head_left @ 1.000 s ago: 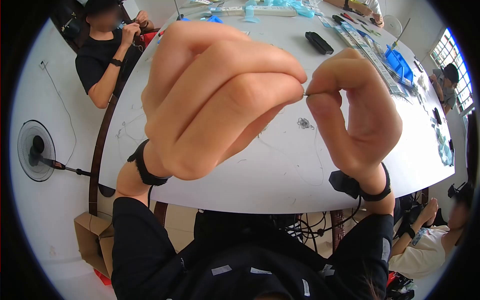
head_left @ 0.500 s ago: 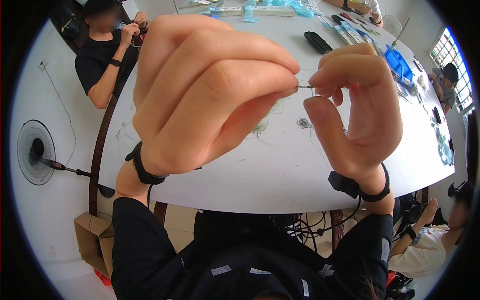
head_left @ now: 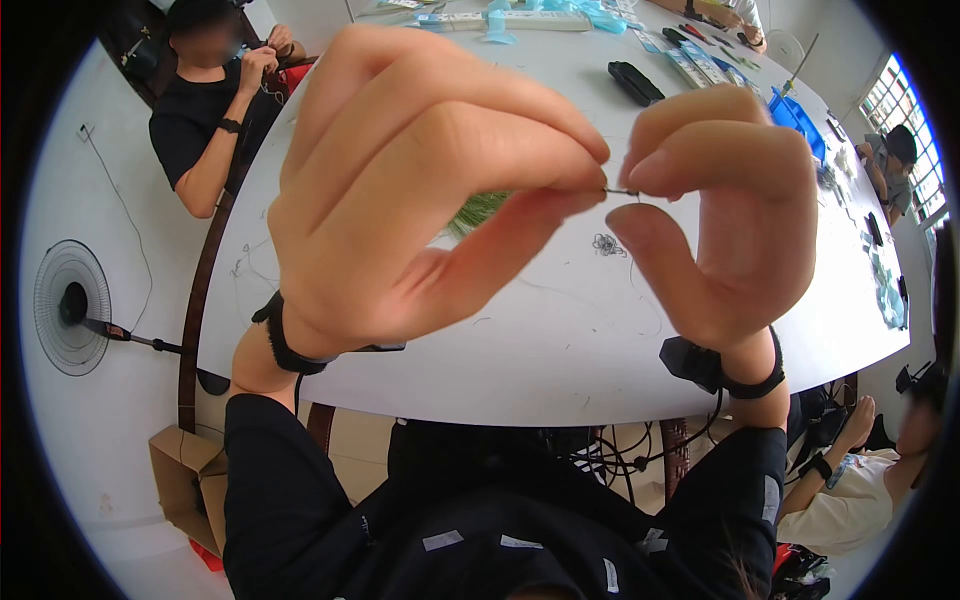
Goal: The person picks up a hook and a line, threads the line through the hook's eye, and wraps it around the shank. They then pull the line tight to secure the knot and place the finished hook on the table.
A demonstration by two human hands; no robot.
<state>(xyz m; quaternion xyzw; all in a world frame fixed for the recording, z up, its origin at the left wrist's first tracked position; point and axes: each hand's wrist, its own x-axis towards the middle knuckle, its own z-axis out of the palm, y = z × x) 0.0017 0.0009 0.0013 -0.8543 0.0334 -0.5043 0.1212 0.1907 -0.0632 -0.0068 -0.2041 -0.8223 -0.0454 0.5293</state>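
Close before me, my left hand (head_left: 430,190) is closed, its thumb and fingertips pinching a short, thin, dark wire-like piece (head_left: 621,191). The free end of that piece points right, to the fingertips of my right hand (head_left: 735,210). My right fingers are curled in, with the thumb tip just below the piece; a hint of fine thread shows there, but what they grip is too small to make out. Beyond my left palm lies a bundle of green strands (head_left: 478,212). A small dark tangle of thread (head_left: 606,245) lies on the white table (head_left: 500,370) between my hands.
A black case (head_left: 635,83), a blue tray (head_left: 797,125) and several packets lie toward the back right. Light blue plastic (head_left: 590,18) is at the far end. Other people sit around the table. A fan (head_left: 73,305) and a cardboard box (head_left: 185,480) stand at left.
Both hands have shifted slightly right, and the pinched piece is a little lower. More of the piece shows between the fingertips. The green bundle has come into view behind my left hand.
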